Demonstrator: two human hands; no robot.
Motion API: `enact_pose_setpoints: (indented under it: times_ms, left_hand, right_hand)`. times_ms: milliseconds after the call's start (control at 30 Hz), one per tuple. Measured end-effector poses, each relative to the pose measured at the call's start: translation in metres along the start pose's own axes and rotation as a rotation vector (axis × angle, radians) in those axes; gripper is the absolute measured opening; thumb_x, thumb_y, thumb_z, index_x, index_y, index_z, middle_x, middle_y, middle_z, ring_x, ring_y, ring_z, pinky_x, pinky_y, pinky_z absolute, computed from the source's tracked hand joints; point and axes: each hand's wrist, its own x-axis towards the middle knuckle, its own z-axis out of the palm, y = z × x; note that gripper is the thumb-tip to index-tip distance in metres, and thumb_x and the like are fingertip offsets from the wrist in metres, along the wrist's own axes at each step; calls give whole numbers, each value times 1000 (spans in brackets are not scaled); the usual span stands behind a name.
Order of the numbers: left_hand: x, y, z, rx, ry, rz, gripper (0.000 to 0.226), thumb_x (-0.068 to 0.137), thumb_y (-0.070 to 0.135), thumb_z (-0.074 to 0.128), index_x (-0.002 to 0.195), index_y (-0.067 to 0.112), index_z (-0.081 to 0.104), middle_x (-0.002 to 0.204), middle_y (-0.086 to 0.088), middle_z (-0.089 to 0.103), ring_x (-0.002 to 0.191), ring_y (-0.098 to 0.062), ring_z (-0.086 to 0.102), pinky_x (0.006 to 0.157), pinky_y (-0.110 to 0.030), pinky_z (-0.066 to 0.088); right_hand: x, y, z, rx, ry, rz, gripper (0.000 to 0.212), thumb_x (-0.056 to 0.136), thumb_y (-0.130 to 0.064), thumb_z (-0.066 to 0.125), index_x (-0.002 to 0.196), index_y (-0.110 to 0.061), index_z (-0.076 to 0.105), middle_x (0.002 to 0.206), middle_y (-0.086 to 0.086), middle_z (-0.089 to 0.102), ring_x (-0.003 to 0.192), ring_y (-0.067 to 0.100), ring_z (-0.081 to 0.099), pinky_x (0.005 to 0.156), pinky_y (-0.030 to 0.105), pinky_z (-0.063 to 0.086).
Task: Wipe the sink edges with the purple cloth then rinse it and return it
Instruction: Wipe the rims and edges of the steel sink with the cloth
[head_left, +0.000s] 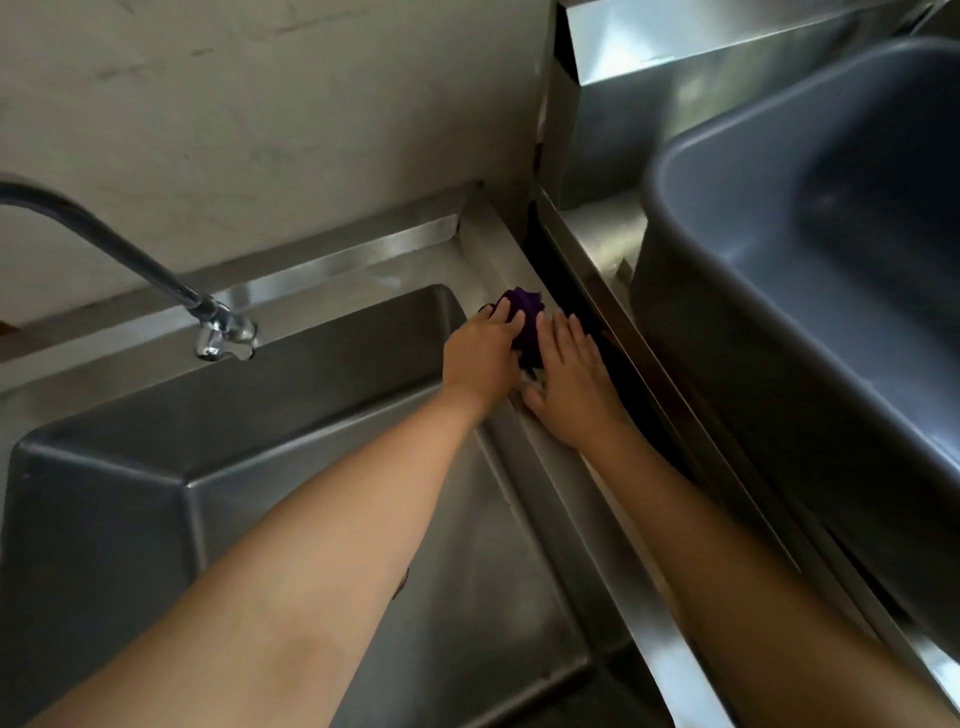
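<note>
The purple cloth (525, 318) lies bunched on the right rim of the steel sink (498, 249), near the back right corner. My left hand (480, 358) reaches across the basin, its fingers curled over the cloth's left side. Beside it my right hand (566, 376) lies flat on the rim with fingers spread, the fingertips touching the cloth's right side. Most of the cloth is hidden between the two hands.
A faucet (218, 330) hangs over the basin's back left. A large grey plastic tub (810, 270) stands on the steel counter to the right. A dark gap (587, 312) runs between sink rim and counter. A bare wall rises behind.
</note>
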Motion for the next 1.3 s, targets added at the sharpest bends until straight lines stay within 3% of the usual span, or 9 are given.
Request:
enact_pose_setpoints:
  times_ms: [400, 733, 1100, 1300]
  left_hand:
    - [65, -45, -11, 0, 20, -53, 48, 88, 15, 53, 135, 15, 49, 146, -7, 42, 130, -27, 42, 97, -38, 42]
    - [110, -73, -14, 28, -9, -104, 51, 92, 17, 49, 142, 18, 38, 155, -5, 29, 139, -26, 30, 107, -37, 33]
    - [115, -79, -12, 95, 35, -149, 46, 90, 21, 51, 134, 12, 44, 145, -11, 40, 128, -27, 44, 92, -38, 44]
    - [105, -90, -13, 115, 47, -175, 41, 90, 20, 53, 130, 10, 47, 142, -12, 41, 127, -29, 43, 91, -40, 45]
  right_hand:
    - [89, -19, -1, -52, 27, -23, 62, 98, -27, 30, 148, -13, -4, 159, 8, -1, 146, 21, -7, 117, 35, -4]
    - [145, -29, -1, -67, 10, -29, 59, 99, -26, 26, 149, -13, -3, 159, 10, -2, 146, 24, -6, 118, 37, -3]
    - [171, -37, -2, -57, 12, -27, 59, 98, -17, 32, 149, -19, 4, 159, 11, 0, 146, 26, -5, 118, 38, -2]
    - [172, -42, 4, -186, -7, -43, 56, 98, -26, 32, 149, -32, 9, 157, 16, -10, 145, 31, -13, 117, 40, -7]
